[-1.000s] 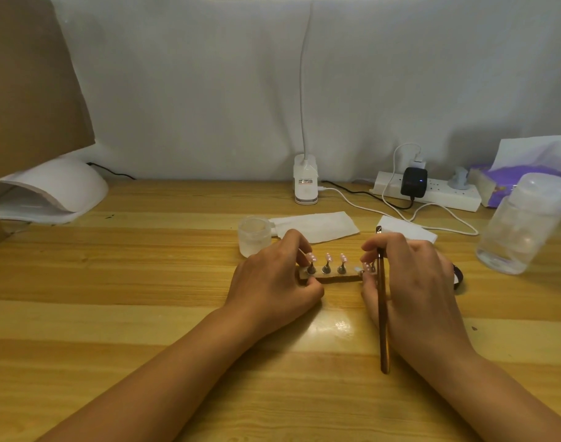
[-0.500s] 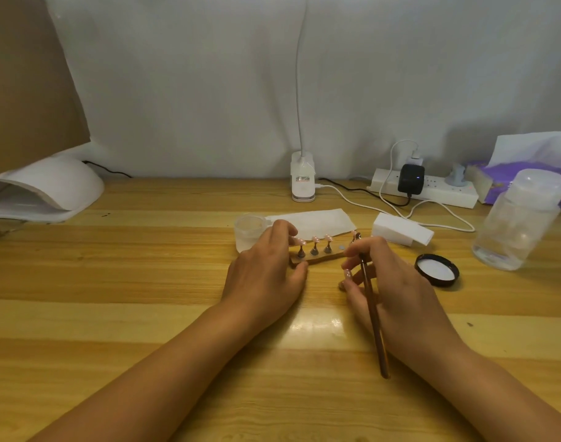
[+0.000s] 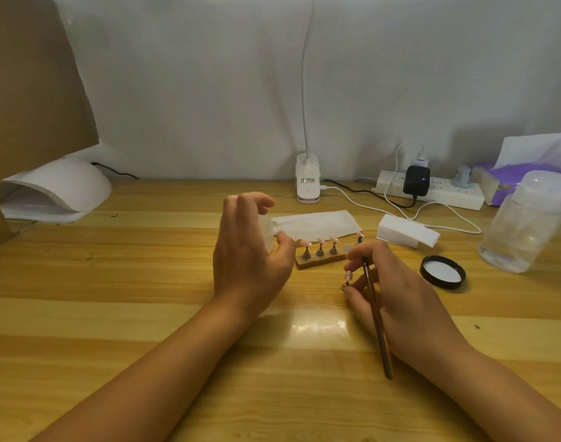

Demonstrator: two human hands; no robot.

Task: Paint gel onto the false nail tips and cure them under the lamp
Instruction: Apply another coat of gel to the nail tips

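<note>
A small wooden holder stands mid-table with three pink nail tips on metal stands. My right hand grips a long brown gel brush and pinches one stand with a pink tip, lifted off the holder to its right. My left hand hovers just left of the holder, fingers loosely curled, holding nothing. It partly hides a small frosted jar. The white curing lamp sits at the far left.
A white wipe lies behind the holder. A black lid, a white block and a clear bottle are to the right. A desk lamp base, a power strip with cables and a tissue pack line the back.
My left hand let go of the holder and lifted away to the left. My right hand pulled one stand with its tip off the holder's right end, toward me.
</note>
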